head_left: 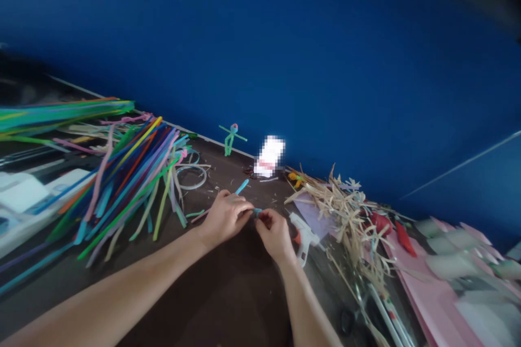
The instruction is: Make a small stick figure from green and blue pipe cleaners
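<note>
The left hand is closing around a sky-blue pipe cleaner, whose free end is sticking out past the fingers toward the blue wall, its long axis slanting up and away from the person. The right hand is lying nearer the other end, its grip narrow and pinching a small blue bend just beside the left fingers. A pale pink stem is trailing from the left hand's outer side; whether it joins the blue piece is hidden. Both hands are working just above the dark brown tabletop. A fan of multicoloured pipe cleaners is spreading to the left, a white hot-glue gun is lying just beside the right hand, and dried straw strips are piling beyond it.
</note>
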Demonstrator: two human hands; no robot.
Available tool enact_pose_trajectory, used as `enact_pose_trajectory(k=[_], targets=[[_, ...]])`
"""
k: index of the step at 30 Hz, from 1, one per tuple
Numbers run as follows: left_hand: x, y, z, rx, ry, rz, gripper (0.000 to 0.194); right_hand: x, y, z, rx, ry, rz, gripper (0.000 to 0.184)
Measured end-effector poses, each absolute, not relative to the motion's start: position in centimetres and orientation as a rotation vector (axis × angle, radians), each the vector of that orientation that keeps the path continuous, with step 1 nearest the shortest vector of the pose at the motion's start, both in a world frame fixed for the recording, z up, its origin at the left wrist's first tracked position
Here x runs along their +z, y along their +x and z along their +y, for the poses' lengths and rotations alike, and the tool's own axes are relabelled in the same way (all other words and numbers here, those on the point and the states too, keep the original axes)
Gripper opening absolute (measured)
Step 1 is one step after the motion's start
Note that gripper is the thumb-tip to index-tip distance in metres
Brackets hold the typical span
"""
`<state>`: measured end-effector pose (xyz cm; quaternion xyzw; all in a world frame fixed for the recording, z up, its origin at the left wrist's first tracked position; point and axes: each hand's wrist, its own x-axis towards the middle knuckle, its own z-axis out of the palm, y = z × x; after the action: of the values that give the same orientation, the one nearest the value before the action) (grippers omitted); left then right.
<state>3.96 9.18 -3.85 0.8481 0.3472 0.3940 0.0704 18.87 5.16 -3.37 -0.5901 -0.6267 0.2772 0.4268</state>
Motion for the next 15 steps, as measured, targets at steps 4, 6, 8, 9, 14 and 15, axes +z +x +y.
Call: enact_pose_trajectory(k=[4,6,8,9,14,15], targets=[[-3.91,4.00,9.13,1.126,2.589,1.098,0.014,-3.47,18.62,4.99,0.645,-1.486,-1.655,0.004],[-3.77,3.99,9.09,1.093,2.613,1.110,0.014,-3.49,18.63,4.92,0.603,-1.475,-1.696,0.007],[-3.58,3.95,9.04,1.080,2.640,1.102,0.014,-3.45,18.69,4.87,0.551,-1.472,-1.727,0.010],[-3.48,3.92,9.02,1.081,2.654,1.089,0.014,-3.42,18.74,4.84,0.521,-1.474,-1.735,0.010],[-3.14,3.75,8.93,1.057,2.706,1.044,0.014,-3.44,18.99,4.84,0.412,-1.501,-1.692,0.006],[-3.09,3.72,8.92,1.048,2.717,1.043,0.014,-3.51,19.06,4.88,0.416,-1.512,-1.665,0.005]])
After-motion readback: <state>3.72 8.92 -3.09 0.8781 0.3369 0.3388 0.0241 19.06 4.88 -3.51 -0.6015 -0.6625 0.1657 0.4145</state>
